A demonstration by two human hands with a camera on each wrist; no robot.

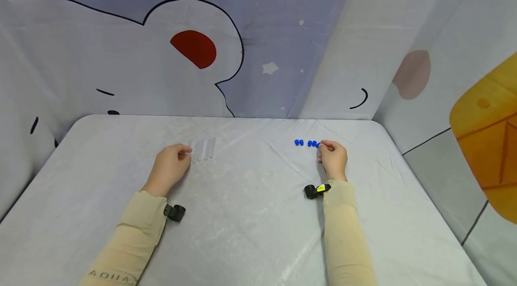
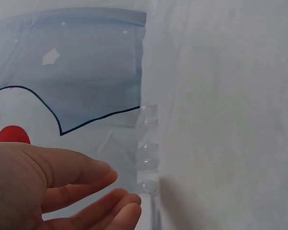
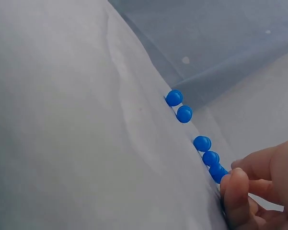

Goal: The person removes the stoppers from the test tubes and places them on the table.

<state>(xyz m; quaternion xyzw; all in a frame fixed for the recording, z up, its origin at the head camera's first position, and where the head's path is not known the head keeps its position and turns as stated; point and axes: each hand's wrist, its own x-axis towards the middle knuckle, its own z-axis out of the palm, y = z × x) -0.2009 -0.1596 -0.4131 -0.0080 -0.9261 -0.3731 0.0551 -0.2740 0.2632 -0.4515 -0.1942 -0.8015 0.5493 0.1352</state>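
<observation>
Several clear tubes (image 1: 199,150) lie side by side on the white-covered table, left of the middle. My left hand (image 1: 173,165) is at the leftmost tube, fingers loosely bent. In the left wrist view the tube ends (image 2: 149,186) show just past the fingertips of my left hand (image 2: 62,187), and nothing is visible between its fingers. On the right, small blue caps (image 1: 309,143) stand in a row. My right hand (image 1: 334,159) pinches the nearest blue cap (image 3: 217,173) at the row's right end between thumb and forefinger; the fingertips hide part of it.
The table (image 1: 250,214) wears a slightly creased white cover, and its far edge meets a printed cloth backdrop (image 1: 278,52). A second printed cloth (image 1: 444,165) hangs along the right side. Small black cameras (image 1: 175,213) sit on both wrists.
</observation>
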